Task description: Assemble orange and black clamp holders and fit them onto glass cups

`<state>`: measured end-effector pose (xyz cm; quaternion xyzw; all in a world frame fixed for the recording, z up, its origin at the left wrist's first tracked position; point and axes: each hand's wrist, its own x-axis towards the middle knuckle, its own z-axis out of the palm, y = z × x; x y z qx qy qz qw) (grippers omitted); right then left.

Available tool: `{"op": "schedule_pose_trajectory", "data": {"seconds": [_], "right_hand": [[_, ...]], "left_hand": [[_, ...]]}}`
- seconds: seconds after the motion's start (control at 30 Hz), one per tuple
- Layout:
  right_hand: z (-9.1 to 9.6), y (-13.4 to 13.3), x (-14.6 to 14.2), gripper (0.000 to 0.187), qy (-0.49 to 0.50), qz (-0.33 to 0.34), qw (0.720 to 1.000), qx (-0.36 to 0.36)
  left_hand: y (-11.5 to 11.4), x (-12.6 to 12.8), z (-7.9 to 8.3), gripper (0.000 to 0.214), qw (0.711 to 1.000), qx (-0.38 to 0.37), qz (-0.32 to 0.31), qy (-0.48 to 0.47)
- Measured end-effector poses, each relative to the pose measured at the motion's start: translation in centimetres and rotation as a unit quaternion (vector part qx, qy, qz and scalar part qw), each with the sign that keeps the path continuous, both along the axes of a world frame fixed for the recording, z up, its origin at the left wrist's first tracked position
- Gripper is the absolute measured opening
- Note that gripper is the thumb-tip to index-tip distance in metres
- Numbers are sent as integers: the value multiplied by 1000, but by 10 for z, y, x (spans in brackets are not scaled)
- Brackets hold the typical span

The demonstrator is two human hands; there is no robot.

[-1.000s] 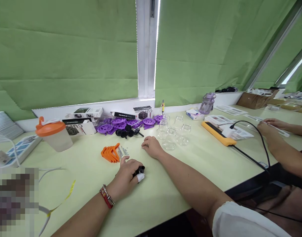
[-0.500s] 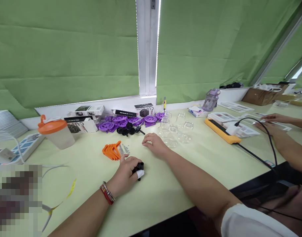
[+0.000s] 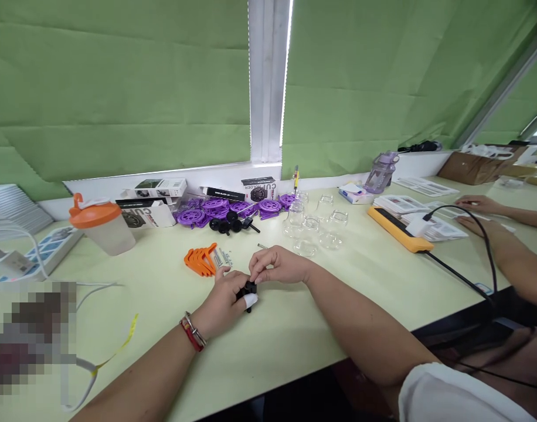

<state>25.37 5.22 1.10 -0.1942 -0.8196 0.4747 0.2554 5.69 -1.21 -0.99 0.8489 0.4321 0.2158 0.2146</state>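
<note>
Black and apparently plastic, a small part (image 3: 251, 288) sits clamped in the left hand (image 3: 224, 302), at or just above the pale surface (image 3: 295, 334). I judge it light, stiff and slightly slippery, hard to crush; I'd grip its sides, leaving the top free. Thumb and fingertips of the right hand (image 3: 284, 265) come together at its upper end; from my remote post I cannot tell whether anything is between them. Just beyond lies a coiled spring (image 3: 262, 246); orange brackets (image 3: 200, 260) and metal screws (image 3: 223, 257) lie leftward. Farther back, I see purple wheel-like pieces (image 3: 269, 208) and clear jars (image 3: 305, 248).
</note>
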Motion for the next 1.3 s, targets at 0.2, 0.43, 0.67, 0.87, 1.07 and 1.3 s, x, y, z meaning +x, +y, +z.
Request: {"op": "schedule_pose_trajectory", "data": {"seconds": [0.2,0.43,0.67,0.87,1.07,1.3], "right_hand": [[2,-2,0,17,-12,-4,1000,-8],[0,-2,0,18,-11,-4,1000,-10],[-10,9,1,19,-2,-67,998,1],[-41,40,-6,39,-183,-384,892,156],[-49,46,-17,44,-297,-356,858,221],[-31,28,-7,36,-87,-327,938,78]], "left_hand": [[0,0,-1,9,1000,-4,0,-4],[0,0,-2,9,1000,-2,0,-7],[0,-1,0,7,1000,-7,-2,-17],[0,-1,1,9,1000,-14,2,-21],[0,-1,2,11,1000,-18,-1,-18],[1,-2,1,14,1000,-9,-8,-19]]}}
